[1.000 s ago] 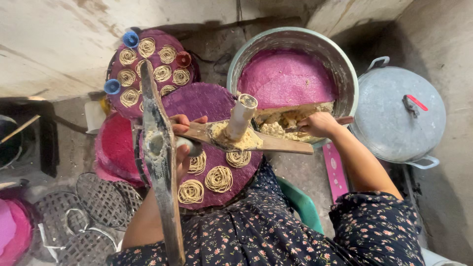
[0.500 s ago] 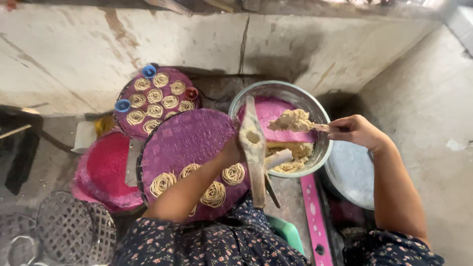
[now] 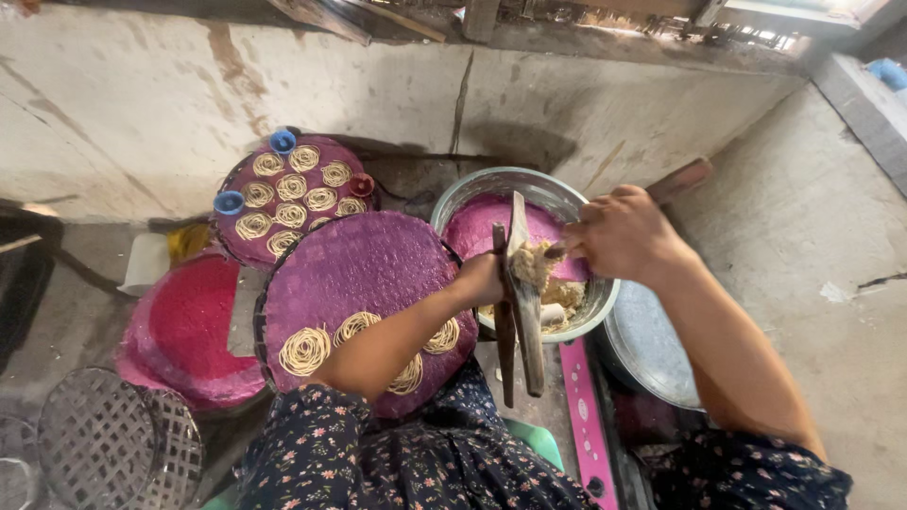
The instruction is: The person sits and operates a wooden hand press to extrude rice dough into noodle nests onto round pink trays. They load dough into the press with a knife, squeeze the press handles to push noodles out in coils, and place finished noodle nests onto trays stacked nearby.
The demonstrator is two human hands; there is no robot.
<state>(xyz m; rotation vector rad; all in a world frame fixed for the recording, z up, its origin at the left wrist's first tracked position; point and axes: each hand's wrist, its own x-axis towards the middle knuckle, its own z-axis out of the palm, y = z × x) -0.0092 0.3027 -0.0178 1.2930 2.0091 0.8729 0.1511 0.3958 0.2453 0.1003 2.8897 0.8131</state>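
Looking down from my head, my left hand [image 3: 479,280] is closed around the wooden press [image 3: 521,297], gripping it near its middle so that its long handles stand on edge over the rim of the metal bowl [image 3: 472,194]. My right hand [image 3: 624,233] is curled tight around a wooden handle [image 3: 682,178] that juts out behind it toward the wall, and it hovers just above the bowl. Pale dough [image 3: 539,267] clings to the press and lies heaped inside the bowl, which is lined with pink cloth. Just left of the bowl, under my left forearm, sits a round purple mat [image 3: 359,274] with a few coils of noodle strands [image 3: 306,350] along its near edge. Behind it a second mat [image 3: 288,194] is filled with coils. A red mat [image 3: 189,326] lies on the floor to the left, with a woven basket tray [image 3: 113,449] near it.
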